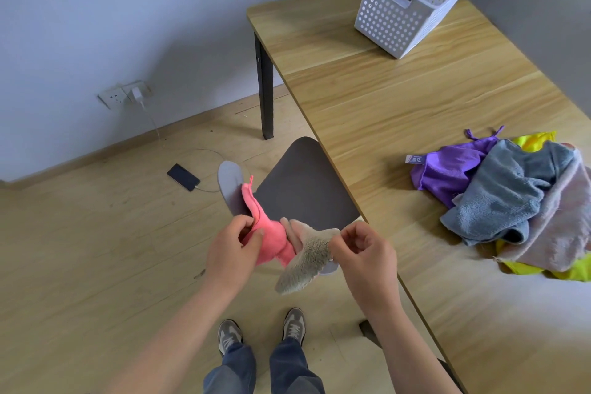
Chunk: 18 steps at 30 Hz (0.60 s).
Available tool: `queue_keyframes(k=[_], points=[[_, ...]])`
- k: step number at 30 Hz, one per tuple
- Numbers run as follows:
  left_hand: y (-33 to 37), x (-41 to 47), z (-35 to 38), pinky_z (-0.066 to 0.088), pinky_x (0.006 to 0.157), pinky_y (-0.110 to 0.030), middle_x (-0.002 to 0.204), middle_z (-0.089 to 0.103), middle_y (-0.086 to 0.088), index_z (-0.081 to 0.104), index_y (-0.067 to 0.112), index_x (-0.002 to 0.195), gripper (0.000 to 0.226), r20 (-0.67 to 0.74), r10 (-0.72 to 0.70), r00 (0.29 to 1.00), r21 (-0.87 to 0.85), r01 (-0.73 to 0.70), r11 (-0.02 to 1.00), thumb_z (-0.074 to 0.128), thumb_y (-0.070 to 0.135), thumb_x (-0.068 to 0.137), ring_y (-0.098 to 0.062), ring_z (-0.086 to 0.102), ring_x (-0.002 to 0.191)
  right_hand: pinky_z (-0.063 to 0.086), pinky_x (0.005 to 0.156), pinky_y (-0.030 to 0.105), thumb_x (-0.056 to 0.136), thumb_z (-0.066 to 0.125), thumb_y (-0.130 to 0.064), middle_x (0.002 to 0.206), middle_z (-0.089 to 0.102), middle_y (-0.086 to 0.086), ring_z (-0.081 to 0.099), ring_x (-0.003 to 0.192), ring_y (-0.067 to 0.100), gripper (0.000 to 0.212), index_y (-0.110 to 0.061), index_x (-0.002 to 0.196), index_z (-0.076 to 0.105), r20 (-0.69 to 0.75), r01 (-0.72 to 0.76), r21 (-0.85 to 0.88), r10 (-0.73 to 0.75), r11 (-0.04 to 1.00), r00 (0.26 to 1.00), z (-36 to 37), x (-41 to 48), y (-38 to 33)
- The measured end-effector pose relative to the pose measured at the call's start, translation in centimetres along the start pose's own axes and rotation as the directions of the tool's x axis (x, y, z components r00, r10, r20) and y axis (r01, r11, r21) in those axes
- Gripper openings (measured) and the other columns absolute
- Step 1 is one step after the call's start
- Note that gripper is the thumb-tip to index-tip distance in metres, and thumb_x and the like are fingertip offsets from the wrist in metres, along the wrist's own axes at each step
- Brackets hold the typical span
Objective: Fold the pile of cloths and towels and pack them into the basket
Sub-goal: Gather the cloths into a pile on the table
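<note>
Nearest, over the floor just left of the wooden surface [383, 99], the left hand [232, 249] holds a pink cloth [268, 240] with its fingers [243, 224] curled round it. The right hand [364, 253] pinches the upper edge of a beige fleecy cloth [307, 262], which hangs touching the pink one. Farther off to the right, the pile of cloths [511, 198], purple, grey-blue, pale pink and yellow, lies crumpled on the surface, and the white perforated basket [412, 3] stands at the far end, well apart from the pile.
</note>
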<state>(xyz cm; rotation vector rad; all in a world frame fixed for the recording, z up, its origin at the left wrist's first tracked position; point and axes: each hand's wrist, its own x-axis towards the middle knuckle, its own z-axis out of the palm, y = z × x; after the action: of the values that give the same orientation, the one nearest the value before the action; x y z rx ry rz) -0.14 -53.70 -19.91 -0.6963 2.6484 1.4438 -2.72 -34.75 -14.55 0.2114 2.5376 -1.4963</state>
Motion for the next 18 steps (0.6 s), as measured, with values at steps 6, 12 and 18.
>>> queue_keyframes(k=[6, 12, 18], points=[[5.0, -2.4, -1.0, 0.035, 0.053, -0.009, 0.068, 0.058, 0.014, 0.063, 0.017, 0.086, 0.002, -0.126, 0.099, 0.987, -0.002, -0.100, 0.995, 0.063, 0.016, 0.088, 0.000, 0.053, 0.061, 0.035, 0.046, 0.015, 0.081, 0.063, -0.007, 0.052, 0.052, -0.004, 0.042, 0.048, 0.002, 0.021, -0.012, 0.062, 0.055, -0.060, 0.104, 0.121, -0.097, 0.987, 0.993, -3.9, -0.6, -2.8], [9.1, -5.1, -2.4, 0.035, 0.058, -0.004, 0.075, 0.061, 0.016, 0.068, 0.014, 0.093, 0.008, -0.192, 0.213, 0.958, -0.073, -0.230, 0.970, 0.063, 0.014, 0.088, 0.012, 0.053, 0.071, 0.040, 0.051, 0.018, 0.079, 0.063, -0.005, 0.055, 0.055, -0.002, 0.047, 0.053, 0.005, 0.017, -0.012, 0.064, 0.058, -0.137, 0.221, 0.131, -0.203, 0.966, 0.969, -8.8, -2.4, -5.5], [12.4, -7.2, -3.7, 0.037, 0.067, -0.002, 0.089, 0.062, 0.023, 0.063, 0.027, 0.095, 0.016, -0.153, 0.329, 0.932, -0.145, -0.351, 0.925, 0.062, 0.014, 0.087, 0.012, 0.055, 0.086, 0.044, 0.054, 0.027, 0.078, 0.063, -0.005, 0.057, 0.057, -0.002, 0.050, 0.054, 0.008, 0.018, -0.017, 0.065, 0.060, -0.281, 0.261, 0.100, -0.224, 0.960, 0.933, -12.7, -6.7, -6.4]])
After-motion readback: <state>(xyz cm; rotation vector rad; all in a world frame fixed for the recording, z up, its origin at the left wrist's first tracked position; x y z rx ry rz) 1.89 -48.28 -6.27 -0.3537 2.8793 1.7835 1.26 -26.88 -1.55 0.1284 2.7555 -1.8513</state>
